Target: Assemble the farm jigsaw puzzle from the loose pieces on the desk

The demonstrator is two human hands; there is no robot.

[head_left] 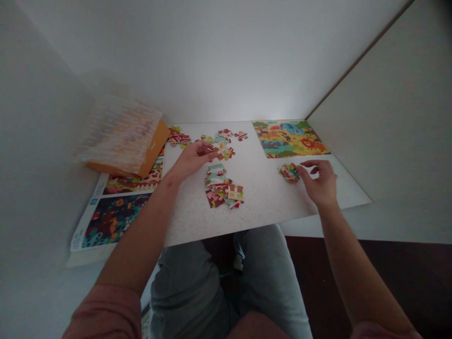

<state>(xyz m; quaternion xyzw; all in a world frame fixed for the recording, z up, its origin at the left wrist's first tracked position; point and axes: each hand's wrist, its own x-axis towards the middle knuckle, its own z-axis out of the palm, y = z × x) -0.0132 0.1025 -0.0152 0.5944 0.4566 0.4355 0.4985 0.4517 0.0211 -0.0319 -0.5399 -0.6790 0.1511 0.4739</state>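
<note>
My left hand (195, 157) reaches over the table with its fingertips closed at a puzzle piece (225, 151) in the back group. On the right, the thumb and fingers of my right hand (318, 180) pinch at the edge of a small heap of puzzle pieces (289, 173); the fingertips partly cover what they grip. Between the hands lies a larger overlapping cluster of puzzle pieces (226, 188), with pink, green and white printing. More puzzle pieces (179, 137) with red and green parts sit beyond my left wrist.
A picture sheet of animals (291, 139) lies at the table's back right. At left, an orange box with clear plastic wrap (127, 141) rests on a printed puzzle box (115, 219). White walls border the white table (261, 207); its front edge is above my legs.
</note>
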